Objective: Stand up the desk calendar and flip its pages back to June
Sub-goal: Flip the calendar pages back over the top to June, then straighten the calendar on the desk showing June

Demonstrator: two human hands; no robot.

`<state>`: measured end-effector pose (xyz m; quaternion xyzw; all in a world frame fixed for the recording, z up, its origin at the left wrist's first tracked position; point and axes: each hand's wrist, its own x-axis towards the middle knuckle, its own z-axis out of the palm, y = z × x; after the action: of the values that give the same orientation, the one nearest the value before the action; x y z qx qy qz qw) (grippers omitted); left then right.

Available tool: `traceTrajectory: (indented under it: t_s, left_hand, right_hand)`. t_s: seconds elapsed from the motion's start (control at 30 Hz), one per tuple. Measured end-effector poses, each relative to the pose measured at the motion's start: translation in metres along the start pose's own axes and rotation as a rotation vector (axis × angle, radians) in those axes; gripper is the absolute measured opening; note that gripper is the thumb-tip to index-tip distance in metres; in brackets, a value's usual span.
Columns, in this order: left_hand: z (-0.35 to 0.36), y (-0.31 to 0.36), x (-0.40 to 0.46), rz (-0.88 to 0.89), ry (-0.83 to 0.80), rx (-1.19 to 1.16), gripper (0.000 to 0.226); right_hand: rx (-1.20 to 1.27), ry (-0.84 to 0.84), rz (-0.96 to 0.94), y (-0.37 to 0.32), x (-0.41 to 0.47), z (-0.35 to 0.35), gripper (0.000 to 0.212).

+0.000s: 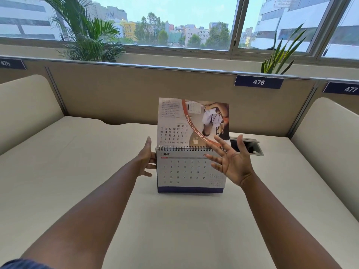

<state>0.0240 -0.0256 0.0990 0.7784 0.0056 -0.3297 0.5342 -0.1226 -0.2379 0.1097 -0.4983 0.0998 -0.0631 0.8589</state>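
The desk calendar (189, 171) is gripped at its left edge by the left hand (146, 159); the upright page (192, 123), rising from the spiral, stands just beyond the spread, empty right hand (232, 162).

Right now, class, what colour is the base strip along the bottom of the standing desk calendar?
Dark navy blue; the base strip shows best in the head view, under the white June page.
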Motion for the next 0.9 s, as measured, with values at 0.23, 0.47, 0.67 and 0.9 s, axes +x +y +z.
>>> traceTrajectory:
  t_s: [0.23, 0.47, 0.67, 0.9]
  left_hand:
    - [0.003, -0.001, 0.004, 0.042, 0.030, 0.035, 0.073]
    - [0.006, -0.004, 0.006, 0.056, 0.046, 0.015, 0.051]
    - [0.007, -0.009, 0.006, 0.095, 0.003, -0.063, 0.050]
    - [0.014, -0.013, 0.009, 0.127, 0.010, -0.050, 0.053]
  right_hand:
    - [-0.835, 0.456, -0.539, 0.014, 0.004, -0.006, 0.013]
    - [-1.099, 0.724, -0.619, 0.024, 0.010, -0.018, 0.021]
    - [-0.827, 0.795, -0.093, 0.048, 0.008, -0.036, 0.030]
    - [-0.805, 0.556, -0.093, 0.059, -0.005, -0.042, 0.031]
